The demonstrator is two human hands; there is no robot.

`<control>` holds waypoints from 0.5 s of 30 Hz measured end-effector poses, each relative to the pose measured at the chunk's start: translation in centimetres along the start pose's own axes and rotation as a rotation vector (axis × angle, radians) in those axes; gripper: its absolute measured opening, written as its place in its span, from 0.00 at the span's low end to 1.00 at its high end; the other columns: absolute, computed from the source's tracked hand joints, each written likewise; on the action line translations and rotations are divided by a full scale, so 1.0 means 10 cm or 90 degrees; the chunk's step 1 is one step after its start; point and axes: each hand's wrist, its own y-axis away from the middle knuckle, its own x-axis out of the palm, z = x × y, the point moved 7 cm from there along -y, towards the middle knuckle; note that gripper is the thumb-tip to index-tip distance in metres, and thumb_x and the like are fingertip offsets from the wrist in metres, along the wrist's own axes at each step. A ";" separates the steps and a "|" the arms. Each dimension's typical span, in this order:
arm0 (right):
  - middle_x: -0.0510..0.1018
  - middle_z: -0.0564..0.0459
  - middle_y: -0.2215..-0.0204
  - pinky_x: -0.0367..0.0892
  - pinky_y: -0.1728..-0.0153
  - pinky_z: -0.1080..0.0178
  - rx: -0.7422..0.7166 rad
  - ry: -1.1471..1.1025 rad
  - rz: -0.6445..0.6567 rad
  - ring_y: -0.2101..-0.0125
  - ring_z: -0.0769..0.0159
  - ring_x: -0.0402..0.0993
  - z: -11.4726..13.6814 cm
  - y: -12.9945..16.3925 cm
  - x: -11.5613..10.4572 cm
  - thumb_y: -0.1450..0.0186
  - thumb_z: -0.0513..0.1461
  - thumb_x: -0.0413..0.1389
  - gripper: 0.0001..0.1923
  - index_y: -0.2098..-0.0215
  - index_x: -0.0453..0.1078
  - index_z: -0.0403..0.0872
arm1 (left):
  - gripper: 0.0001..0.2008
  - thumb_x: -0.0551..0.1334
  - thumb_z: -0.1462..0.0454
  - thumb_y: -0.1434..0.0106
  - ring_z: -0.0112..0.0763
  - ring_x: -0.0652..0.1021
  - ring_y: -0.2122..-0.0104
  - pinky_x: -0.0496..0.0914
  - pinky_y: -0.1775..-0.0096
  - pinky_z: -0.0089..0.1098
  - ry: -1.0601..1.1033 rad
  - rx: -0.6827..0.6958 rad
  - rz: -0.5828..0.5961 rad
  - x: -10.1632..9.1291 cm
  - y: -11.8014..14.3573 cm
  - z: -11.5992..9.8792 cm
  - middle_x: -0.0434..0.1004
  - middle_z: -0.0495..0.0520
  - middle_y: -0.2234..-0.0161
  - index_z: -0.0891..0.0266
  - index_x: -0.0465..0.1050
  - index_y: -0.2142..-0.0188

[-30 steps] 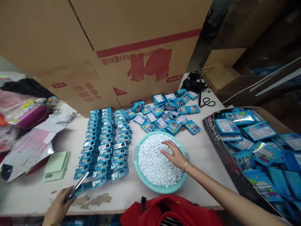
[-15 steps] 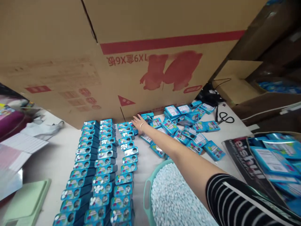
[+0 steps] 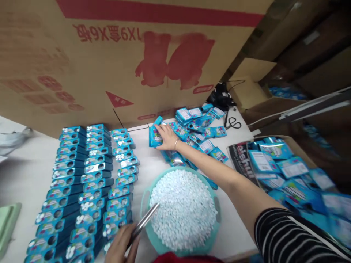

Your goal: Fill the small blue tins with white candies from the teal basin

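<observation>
My right hand (image 3: 168,137) reaches across the table and grips a small blue candy box (image 3: 155,136) at the edge of a loose pile of blue boxes (image 3: 200,129). My left hand (image 3: 122,244) is low at the front, holding a thin silver metal tool (image 3: 144,223) that points over the rim of a teal basin (image 3: 146,197). The basin is heaped with small white candies (image 3: 182,208). Three rows of opened blue boxes (image 3: 90,175), some with candies inside, lie to the left of the basin.
A big cardboard carton (image 3: 123,54) with red print stands along the table's back. Black scissors (image 3: 233,123) lie at the far right corner. A carton of blue packets (image 3: 287,171) sits at the right. A pale green scale (image 3: 7,223) shows at the left edge.
My right hand left the candies in the basin, reached to the back of the table and closed on a blue box. The left hand with the metal tool moved right toward the basin.
</observation>
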 end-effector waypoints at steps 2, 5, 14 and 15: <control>0.54 0.37 0.41 0.49 0.39 0.47 0.045 -0.151 -0.026 0.40 0.48 0.51 0.00 0.47 -0.42 0.51 0.52 0.65 0.58 0.33 0.40 0.40 | 0.15 0.54 0.57 0.36 0.37 0.78 0.56 0.75 0.56 0.32 0.006 -0.027 0.072 0.16 -0.09 -0.12 0.77 0.53 0.55 0.51 0.71 0.51; 0.49 0.40 0.37 0.48 0.38 0.47 0.062 -0.350 0.085 0.36 0.47 0.43 0.19 1.37 -0.76 0.51 0.58 0.63 0.58 0.33 0.40 0.48 | 0.16 0.49 0.60 0.35 0.35 0.79 0.63 0.75 0.64 0.32 -0.055 -0.088 0.172 0.34 -0.13 -0.13 0.77 0.53 0.57 0.50 0.72 0.53; 0.60 0.45 0.47 0.49 0.39 0.55 0.074 -0.860 0.333 0.43 0.56 0.56 1.21 3.37 -0.68 0.49 0.62 0.60 0.48 0.39 0.56 0.48 | 0.16 0.46 0.66 0.33 0.39 0.75 0.55 0.70 0.57 0.36 -0.157 -0.077 0.282 1.09 -0.79 -0.88 0.72 0.59 0.54 0.61 0.68 0.52; 0.59 0.46 0.45 0.48 0.38 0.55 0.124 -0.893 0.274 0.42 0.57 0.54 1.19 3.44 -0.71 0.43 0.60 0.56 0.39 0.41 0.59 0.49 | 0.15 0.46 0.65 0.33 0.40 0.75 0.54 0.70 0.56 0.37 -0.147 -0.072 0.269 1.16 -0.82 -0.91 0.72 0.60 0.53 0.62 0.67 0.52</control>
